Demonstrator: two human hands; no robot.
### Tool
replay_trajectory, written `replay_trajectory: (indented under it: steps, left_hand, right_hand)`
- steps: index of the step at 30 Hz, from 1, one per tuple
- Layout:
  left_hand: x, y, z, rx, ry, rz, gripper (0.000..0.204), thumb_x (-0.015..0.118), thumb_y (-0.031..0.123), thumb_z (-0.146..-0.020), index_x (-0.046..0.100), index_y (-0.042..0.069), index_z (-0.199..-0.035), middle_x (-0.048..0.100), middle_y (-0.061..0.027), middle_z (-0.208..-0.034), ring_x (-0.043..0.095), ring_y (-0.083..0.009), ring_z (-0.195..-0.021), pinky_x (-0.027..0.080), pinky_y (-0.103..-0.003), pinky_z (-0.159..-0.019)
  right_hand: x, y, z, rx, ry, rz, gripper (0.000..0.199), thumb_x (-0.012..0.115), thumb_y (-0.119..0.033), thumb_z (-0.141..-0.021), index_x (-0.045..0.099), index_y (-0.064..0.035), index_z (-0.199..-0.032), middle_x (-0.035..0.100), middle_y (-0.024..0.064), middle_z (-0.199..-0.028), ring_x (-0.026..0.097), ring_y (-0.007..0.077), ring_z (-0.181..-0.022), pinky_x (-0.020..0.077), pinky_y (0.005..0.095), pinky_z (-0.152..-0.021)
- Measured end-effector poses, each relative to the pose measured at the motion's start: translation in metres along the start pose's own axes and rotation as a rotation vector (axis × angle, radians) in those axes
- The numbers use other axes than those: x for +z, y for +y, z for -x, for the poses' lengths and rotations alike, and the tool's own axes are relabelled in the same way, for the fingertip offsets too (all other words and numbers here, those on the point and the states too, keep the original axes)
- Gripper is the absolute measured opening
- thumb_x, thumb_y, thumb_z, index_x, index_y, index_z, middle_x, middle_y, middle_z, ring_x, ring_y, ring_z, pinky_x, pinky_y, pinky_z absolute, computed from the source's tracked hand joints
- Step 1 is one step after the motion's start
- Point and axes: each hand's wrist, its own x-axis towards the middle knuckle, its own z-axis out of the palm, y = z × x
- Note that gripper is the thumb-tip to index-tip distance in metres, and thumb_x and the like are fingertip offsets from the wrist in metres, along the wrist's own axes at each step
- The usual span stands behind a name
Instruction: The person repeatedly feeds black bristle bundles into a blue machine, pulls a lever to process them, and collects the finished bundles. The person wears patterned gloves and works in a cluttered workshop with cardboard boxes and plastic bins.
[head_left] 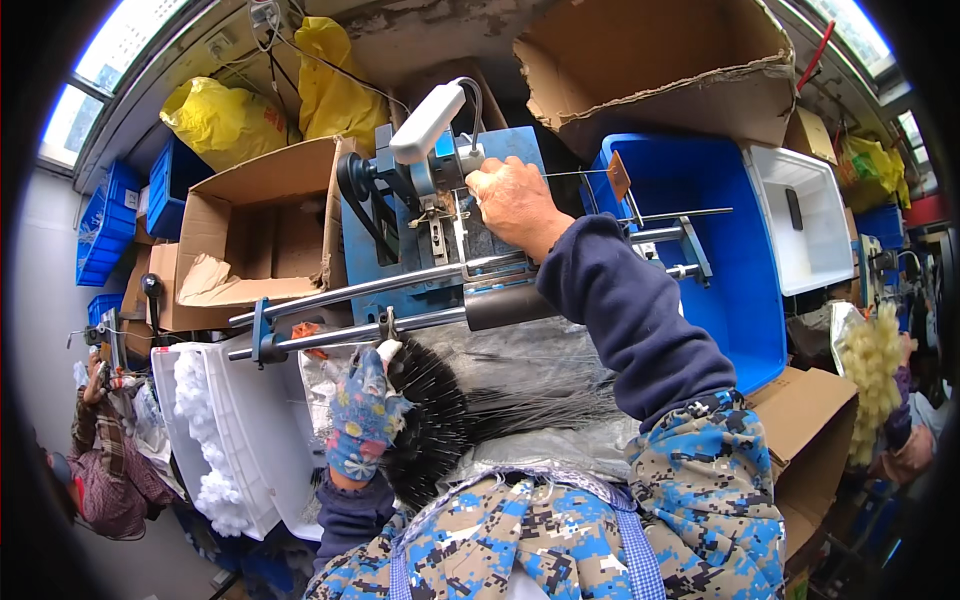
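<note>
My left hand [364,412], in a blue flowered glove, is closed around the side of a bundle of black-bristled wire brushes [428,425]. Thin wire stems [545,400] fan out from the bundle to the right, over a grey plastic sheet [540,345] at my lap. My bare right hand [515,203] reaches up to a blue bench machine [385,222], its fingers bent and pressed near the machine's head. Whatever those fingers pinch is hidden. Just left of them are a white lamp-like housing [428,122] and a black belt wheel [355,178].
Steel rails [400,290] cross in front of the machine. A blue bin [725,250] and a white tray [815,225] stand right; an open carton [250,215] and a white box with white fluffy pieces [200,430] are left. Other people work at both sides.
</note>
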Motion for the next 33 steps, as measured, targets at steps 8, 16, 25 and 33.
replay_trajectory:
  steps: [8,16,25,33]
  left_hand:
    - [-0.03,0.003,0.008,-0.016,0.086,0.035,0.071,0.072,0.009,-0.063,0.044,0.012,-0.128,0.056,-0.0163,-0.109,0.06,-0.0338,-0.087,0.052,-0.038,-0.07]
    - [-0.069,0.027,0.002,0.125,0.633,0.686,0.051,0.056,-0.001,-0.085,0.037,0.011,-0.132,0.063,-0.0172,-0.09,0.057,-0.0147,-0.054,0.043,-0.022,-0.043]
    - [-0.063,0.035,0.001,0.057,0.684,0.909,0.049,0.053,-0.003,-0.085,0.04,0.01,-0.13,0.062,-0.018,-0.088,0.056,-0.0159,-0.052,0.045,-0.023,-0.042]
    - [-0.055,0.043,-0.008,-0.011,0.612,0.992,0.044,0.059,0.0,-0.083,0.043,0.009,-0.123,0.064,-0.0168,-0.083,0.057,-0.0159,-0.051,0.043,-0.021,-0.041]
  right_hand:
    - [-0.021,0.001,0.017,0.097,0.068,0.04,0.029,0.059,-0.026,-0.079,0.063,-0.0077,-0.102,0.05,0.0132,-0.116,0.043,0.0302,-0.107,0.033,0.0461,-0.085]
    - [-0.043,-0.008,0.051,0.18,-0.113,0.052,0.059,0.067,-0.032,-0.074,0.049,0.0033,-0.119,0.037,0.016,-0.117,0.041,0.0297,-0.107,0.0403,0.0414,-0.081]
    - [-0.019,-0.038,0.039,0.16,-0.043,-0.062,0.063,0.064,-0.033,-0.078,0.043,0.0091,-0.12,0.047,0.0188,-0.104,0.055,0.0301,-0.089,0.0506,0.0348,-0.072]
    - [-0.016,-0.054,0.028,0.095,-0.106,-0.106,0.064,0.061,-0.031,-0.08,0.039,0.0114,-0.122,0.049,0.0229,-0.103,0.058,0.032,-0.083,0.0495,0.0355,-0.075]
